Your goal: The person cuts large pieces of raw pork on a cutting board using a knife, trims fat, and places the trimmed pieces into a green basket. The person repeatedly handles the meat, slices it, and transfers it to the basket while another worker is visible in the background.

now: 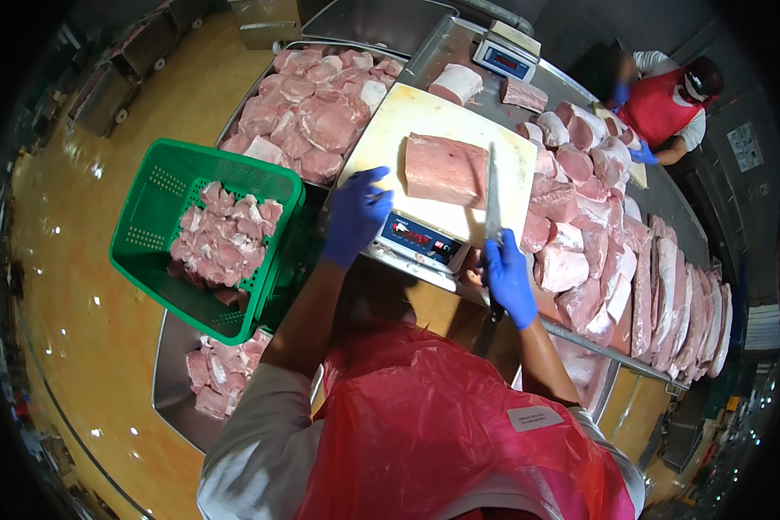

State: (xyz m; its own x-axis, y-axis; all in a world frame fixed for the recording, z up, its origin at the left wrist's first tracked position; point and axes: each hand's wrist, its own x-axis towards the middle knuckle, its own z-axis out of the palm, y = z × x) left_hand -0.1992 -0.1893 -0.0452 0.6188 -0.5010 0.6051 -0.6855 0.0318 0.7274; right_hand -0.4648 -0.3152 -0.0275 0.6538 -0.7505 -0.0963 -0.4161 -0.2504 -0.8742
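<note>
A thick block of pork loin (445,170) lies on the white cutting board (388,130). My right hand (510,279), in a blue glove, is closed round the handle of a long knife (493,195). Its blade points away from me, along the right end of the meat. My left hand (356,215), also blue-gloved, hovers by the board's left edge, apart from the loin, with loosely bent fingers spread and nothing seen in them. Between my hands, at the board's near edge, is a weighing scale (420,243) with a lit red display.
Left stands a green basket (139,234) of meat pieces, above a metal bin (169,381) holding more. Cut pork (321,113) fills a tray beyond. Many loins (581,234) crowd the table's right side. A second scale (504,61) and a co-worker (663,113) are farther off.
</note>
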